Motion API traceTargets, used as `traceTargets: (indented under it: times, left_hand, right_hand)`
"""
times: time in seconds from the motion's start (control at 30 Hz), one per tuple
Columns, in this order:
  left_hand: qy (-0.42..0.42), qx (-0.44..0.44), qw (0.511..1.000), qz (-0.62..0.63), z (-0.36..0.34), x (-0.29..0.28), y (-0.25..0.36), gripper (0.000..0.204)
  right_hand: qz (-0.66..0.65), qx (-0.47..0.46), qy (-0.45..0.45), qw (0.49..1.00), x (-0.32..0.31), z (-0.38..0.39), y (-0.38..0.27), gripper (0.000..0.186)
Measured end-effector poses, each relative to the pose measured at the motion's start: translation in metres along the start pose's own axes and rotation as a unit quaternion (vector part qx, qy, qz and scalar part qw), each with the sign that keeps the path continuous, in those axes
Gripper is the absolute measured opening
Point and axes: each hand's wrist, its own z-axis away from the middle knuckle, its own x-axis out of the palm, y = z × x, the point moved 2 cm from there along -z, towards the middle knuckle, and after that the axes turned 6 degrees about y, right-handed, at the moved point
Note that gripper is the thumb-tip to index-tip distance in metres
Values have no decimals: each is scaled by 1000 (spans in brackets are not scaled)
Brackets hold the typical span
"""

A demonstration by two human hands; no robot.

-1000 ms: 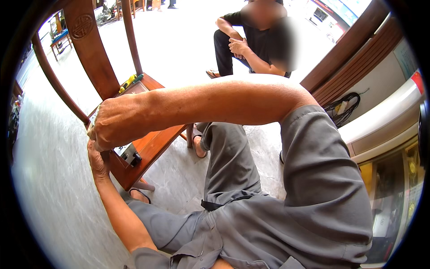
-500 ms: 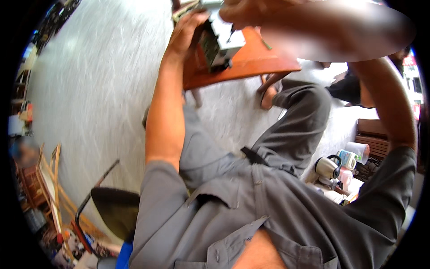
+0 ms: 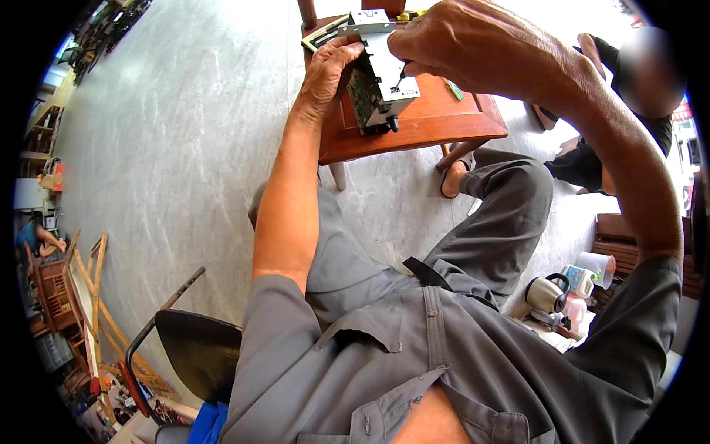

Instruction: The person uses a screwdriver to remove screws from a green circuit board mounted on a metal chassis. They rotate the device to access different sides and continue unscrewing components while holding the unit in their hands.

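A silvery metal casing (image 3: 383, 68) with a green circuit board (image 3: 362, 100) on its left side stands on a reddish-brown wooden chair or stool (image 3: 444, 122). Black knobs stick out of its near end. My left hand (image 3: 325, 74) is closed on the casing's far left edge. Above its right side, my right hand (image 3: 451, 44) grips a thin dark screwdriver (image 3: 403, 74), whose handle is hidden in my fingers. The shaft slants down to a small dark opening near the casing's near end; whether it touches a screw is too small to tell.
On the wooden seat lie a small green tool (image 3: 454, 89) and a pale frame (image 3: 325, 33). A person in dark clothes (image 3: 603, 63) sits at the right. A steel kettle (image 3: 546, 294) and bottles stand low right; a black chair (image 3: 200, 348) is at left.
The view has shifted, so casing and seat appear lower and further right. The screwdriver tip has moved along the casing's top toward its near end. My left hand keeps its hold.
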Motion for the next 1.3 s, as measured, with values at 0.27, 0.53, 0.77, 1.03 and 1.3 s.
traceTargets:
  times: [0.27,0.53,0.77,1.03,1.3]
  left_hand:
    - [-1,0,1000,7,6,-17,6,28]
    - [-53,36,998,-4,-11,-3,-7,47]
    - [-45,12,999,25,-4,-11,-2,28]
    - [-57,15,998,31,-17,-13,-21,30]
    - [-60,58,996,-18,-17,-37,-14,37]
  right_hand:
    - [13,55,-81,995,1,-19,2,38]
    - [32,38,-68,996,-10,2,-14,18]
    - [49,31,-42,997,-3,-11,-5,32]
    - [62,69,-39,995,4,-3,5,40]
    - [-3,83,-75,994,-4,-15,-14,35]
